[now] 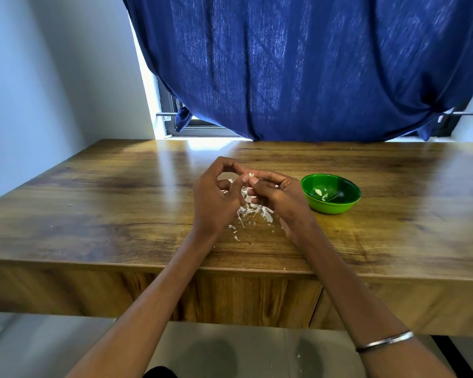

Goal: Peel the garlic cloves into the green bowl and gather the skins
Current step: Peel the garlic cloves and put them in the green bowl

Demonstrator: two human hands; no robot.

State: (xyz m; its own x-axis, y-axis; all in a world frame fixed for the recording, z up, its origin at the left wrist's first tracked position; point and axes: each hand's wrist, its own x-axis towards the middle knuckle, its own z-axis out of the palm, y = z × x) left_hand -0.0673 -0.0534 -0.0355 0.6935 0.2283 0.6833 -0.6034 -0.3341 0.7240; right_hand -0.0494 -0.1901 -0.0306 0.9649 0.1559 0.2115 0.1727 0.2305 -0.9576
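A small garlic clove [251, 175] is pinched between the fingertips of both hands above the table. My left hand [216, 195] curls its fingers toward it from the left, and my right hand [277, 193], with a ring on one finger, holds it from the right. Under the hands lies a loose pile of white garlic skins [253, 208], with a few flakes scattered toward the front. The green bowl [347, 205] stands just right of my right hand and holds a couple of peeled cloves [320, 193].
The wooden table [120, 214] runs wide to both sides, with its front edge close below the hands. A blue curtain [311, 64] hangs over a window behind the table. A white wall stands at the left.
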